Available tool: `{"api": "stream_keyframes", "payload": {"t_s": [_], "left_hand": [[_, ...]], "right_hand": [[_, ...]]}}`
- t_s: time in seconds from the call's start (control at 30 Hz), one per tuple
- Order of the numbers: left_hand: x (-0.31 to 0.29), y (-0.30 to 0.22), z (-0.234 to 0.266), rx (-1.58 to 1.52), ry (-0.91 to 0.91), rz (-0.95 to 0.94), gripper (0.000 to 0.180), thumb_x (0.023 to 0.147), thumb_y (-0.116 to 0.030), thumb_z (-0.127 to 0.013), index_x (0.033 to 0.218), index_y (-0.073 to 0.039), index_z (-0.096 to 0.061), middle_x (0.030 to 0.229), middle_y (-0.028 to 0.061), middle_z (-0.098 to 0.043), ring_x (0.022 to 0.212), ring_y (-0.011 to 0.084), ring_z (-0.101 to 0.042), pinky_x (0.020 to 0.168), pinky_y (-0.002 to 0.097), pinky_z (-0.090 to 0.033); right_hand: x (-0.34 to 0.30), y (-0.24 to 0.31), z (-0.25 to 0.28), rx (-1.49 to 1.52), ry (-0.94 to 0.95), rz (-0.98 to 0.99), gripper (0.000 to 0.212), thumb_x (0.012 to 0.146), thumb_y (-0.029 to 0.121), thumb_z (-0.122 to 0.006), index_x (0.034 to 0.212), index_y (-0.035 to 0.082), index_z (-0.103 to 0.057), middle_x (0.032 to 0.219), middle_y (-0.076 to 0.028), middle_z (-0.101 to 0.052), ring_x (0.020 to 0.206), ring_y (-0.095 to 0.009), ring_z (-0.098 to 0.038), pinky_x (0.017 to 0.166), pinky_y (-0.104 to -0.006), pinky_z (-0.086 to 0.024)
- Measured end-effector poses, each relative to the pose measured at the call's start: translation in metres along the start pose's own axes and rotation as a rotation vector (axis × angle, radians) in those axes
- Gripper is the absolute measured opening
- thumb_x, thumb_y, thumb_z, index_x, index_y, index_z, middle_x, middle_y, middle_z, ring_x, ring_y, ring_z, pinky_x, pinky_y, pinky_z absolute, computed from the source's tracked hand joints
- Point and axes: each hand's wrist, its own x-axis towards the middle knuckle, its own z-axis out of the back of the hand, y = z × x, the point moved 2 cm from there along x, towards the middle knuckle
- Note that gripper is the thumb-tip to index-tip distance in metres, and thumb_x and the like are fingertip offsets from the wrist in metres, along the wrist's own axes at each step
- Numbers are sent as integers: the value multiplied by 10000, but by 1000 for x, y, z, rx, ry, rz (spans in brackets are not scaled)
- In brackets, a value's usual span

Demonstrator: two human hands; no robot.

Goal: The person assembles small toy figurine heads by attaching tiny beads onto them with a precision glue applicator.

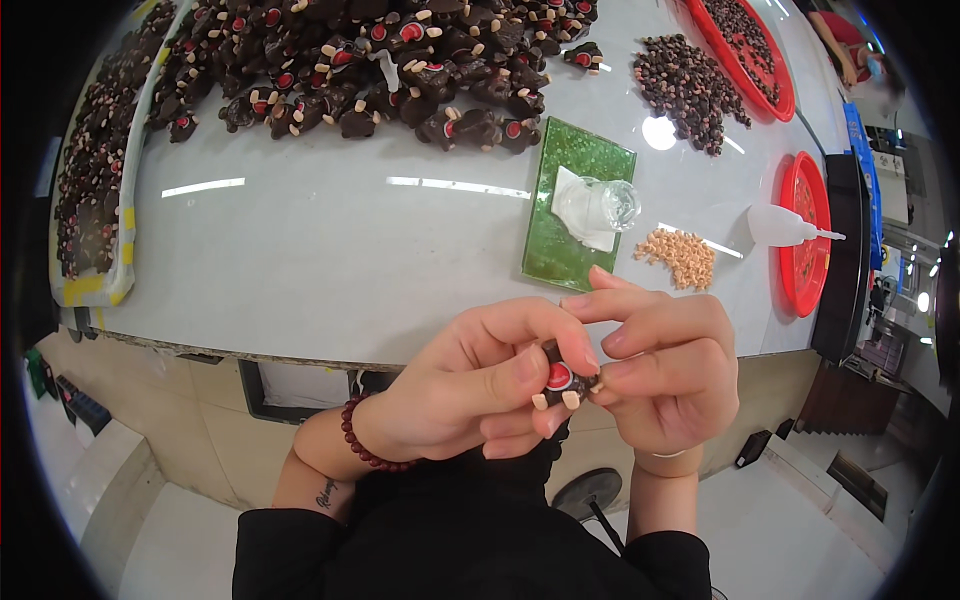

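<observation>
Close to the table's front edge, my left hand (480, 385) is closed around a small dark brown figurine (558, 385). The figurine has a red round patch ringed in white and two beige feet at its lower end. My right hand (665, 365) meets it from the other side, thumb and fingers pinched together on a tiny beige piece (597, 386) against the figurine's side. The fingertips partly hide where piece and figurine touch. Just beyond my hands lies a heap of small beige pieces (680, 258).
A green board (540, 235) carries a white cloth (575, 205) and a clear glass (620, 205). Many figurines (400, 70) pile up behind, more fill a tray (120, 230) at left. Brown pieces (685, 85), red trays (790, 100) and a white squeeze bottle (778, 225) stand right.
</observation>
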Motion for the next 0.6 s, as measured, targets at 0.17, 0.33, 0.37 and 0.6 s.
{"api": "stream_keyframes", "payload": {"t_s": [0.17,0.33,0.37,0.6], "left_hand": [[1,3,-1,71,-6,-69,268,950,-210,-485,1109,6,-500,794,56,-582,467,34,-365,421,177,-350],[1,2,3,93,14,-83,272,952,-215,-479,1101,12,-505,786,66,-572,459,37,-358,420,176,-351],[2,1,3,61,10,-60,277,959,-220,-464,1110,9,-496,790,71,-569,461,34,-346,419,172,-348],[3,-5,0,-96,-4,-3,179,962,-200,-439,1073,-61,-456,765,90,-539,494,41,-374,380,167,-380]], "right_hand": [[-2,-5,-1,94,12,-64,218,672,-44,-725,784,46,-561,833,-91,-555,914,-307,-639,872,-447,-495],[-2,-10,2,252,28,-161,195,673,-43,-713,787,33,-574,828,-97,-558,905,-284,-632,853,-422,-496],[1,-10,4,212,61,-155,172,679,-44,-703,783,24,-584,833,-99,-562,891,-277,-630,839,-405,-498],[41,-37,79,-620,-226,61,112,725,-31,-638,833,-12,-617,883,-100,-618,770,-182,-592,669,-289,-455]]}}
